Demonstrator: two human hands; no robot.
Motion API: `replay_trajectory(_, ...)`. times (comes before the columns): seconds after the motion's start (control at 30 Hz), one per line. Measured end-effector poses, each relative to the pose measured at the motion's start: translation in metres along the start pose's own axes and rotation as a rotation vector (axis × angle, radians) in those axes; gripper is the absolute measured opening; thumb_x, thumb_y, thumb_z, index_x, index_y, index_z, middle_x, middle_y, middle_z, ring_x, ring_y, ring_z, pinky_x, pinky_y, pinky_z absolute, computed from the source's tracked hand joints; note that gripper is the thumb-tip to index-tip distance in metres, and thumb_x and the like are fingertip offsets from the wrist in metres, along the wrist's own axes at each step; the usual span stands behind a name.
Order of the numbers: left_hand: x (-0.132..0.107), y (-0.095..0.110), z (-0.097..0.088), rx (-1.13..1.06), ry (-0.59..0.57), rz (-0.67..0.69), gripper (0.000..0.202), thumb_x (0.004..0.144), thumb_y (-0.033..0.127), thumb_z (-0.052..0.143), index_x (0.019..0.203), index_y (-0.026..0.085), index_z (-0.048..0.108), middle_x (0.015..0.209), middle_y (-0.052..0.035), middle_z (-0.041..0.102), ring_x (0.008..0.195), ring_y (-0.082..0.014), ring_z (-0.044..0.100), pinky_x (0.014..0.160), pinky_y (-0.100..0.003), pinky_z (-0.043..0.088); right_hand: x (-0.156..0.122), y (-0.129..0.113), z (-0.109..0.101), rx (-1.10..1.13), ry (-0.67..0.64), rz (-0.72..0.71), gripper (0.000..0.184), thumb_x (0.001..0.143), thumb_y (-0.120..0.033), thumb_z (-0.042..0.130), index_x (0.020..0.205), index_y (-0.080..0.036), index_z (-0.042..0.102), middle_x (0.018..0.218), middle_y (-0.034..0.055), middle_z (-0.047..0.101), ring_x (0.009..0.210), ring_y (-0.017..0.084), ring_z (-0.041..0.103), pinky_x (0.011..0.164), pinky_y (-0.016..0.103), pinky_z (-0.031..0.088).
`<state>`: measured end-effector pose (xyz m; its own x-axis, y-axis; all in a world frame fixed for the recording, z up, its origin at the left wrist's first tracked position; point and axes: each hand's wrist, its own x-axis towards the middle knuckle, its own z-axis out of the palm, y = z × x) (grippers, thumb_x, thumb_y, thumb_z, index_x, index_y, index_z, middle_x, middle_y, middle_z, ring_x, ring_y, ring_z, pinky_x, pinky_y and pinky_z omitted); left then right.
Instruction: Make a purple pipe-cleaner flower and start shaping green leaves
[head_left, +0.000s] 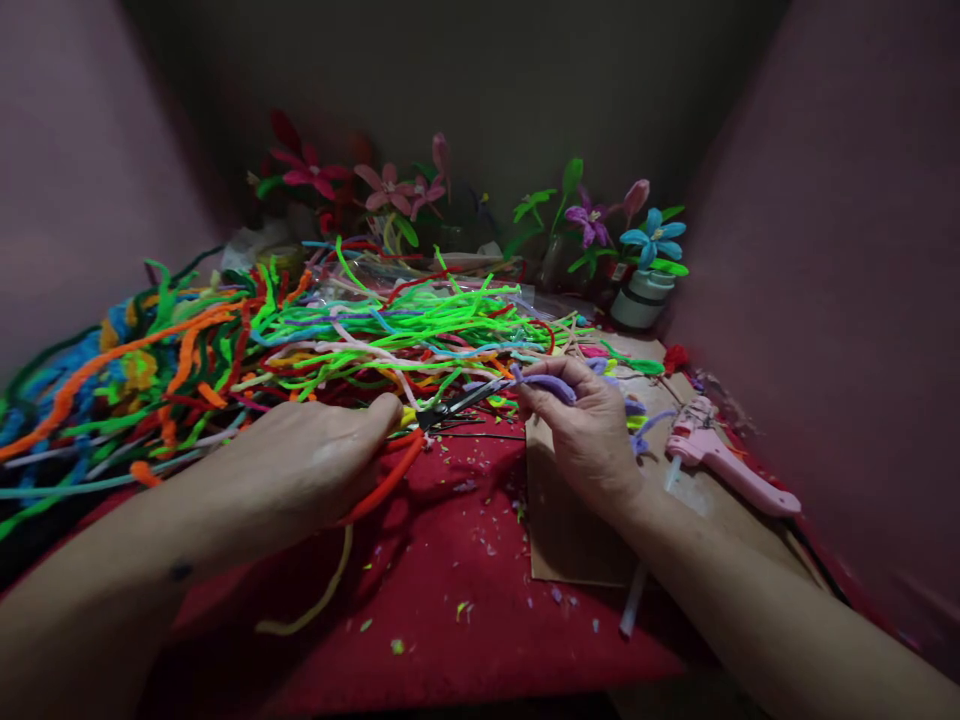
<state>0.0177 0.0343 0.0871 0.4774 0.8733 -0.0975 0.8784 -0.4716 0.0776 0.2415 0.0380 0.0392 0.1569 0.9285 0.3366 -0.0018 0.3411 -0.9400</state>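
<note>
My left hand is closed around the orange-red handles of a pair of scissors, whose dark blades point to the right. Between the thumb and fingers of my right hand is a purple pipe cleaner, bent over at its end. The blade tips reach the purple piece near my right fingertips; whether they are closed on it I cannot tell. Further purple pieces show just behind my right hand. A curved yellowish pipe cleaner hangs below my left hand on the red cloth.
A heap of colourful pipe cleaners covers the left and middle. A pink glue gun lies on cardboard at right. Pipe-cleaner flowers stand along the back, one by a white jar. Clippings dot the red cloth. Walls flank both sides.
</note>
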Motion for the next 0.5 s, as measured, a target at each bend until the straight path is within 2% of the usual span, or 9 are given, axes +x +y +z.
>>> replay_trajectory(0.1,-0.0001,0.0058,-0.0024,0.077,-0.062,-0.041,0.015,0.084,0.023,0.033,0.077,0.020,0.046,0.063,-0.0016,0.058,0.052,-0.0167,0.051,0.051,-0.026,0.030,0.0005,0.0009,-0.0007,-0.002,-0.004,-0.007,0.007,0.069,-0.015,0.066,0.074,-0.018,0.062,0.065,-0.0036,0.060,0.058,0.009,0.053,0.055,0.023,0.042)
replay_trajectory(0.37,0.0010,0.0060,0.0009,0.193,-0.069,0.008,0.020,0.089,0.024,0.026,0.086,0.020,0.046,0.063,-0.0012,0.058,0.051,-0.0168,0.051,0.049,-0.025,0.027,0.0000,0.0002,-0.0009,0.009,-0.018,0.001,0.006,0.070,-0.014,0.065,0.075,-0.018,0.063,0.063,-0.0039,0.060,0.057,0.009,0.053,0.055,0.023,0.041)
replay_trajectory(0.5,0.0013,0.0025,0.0045,0.099,-0.012,0.005,0.015,0.088,0.024,0.032,0.082,0.020,0.045,0.060,-0.0005,0.056,0.049,-0.0167,0.050,0.049,-0.025,0.024,-0.0002,0.0001,-0.0009,0.068,-0.015,0.035,0.006,0.069,-0.014,0.066,0.073,-0.017,0.063,0.063,-0.0040,0.060,0.056,0.008,0.053,0.055,0.022,0.041)
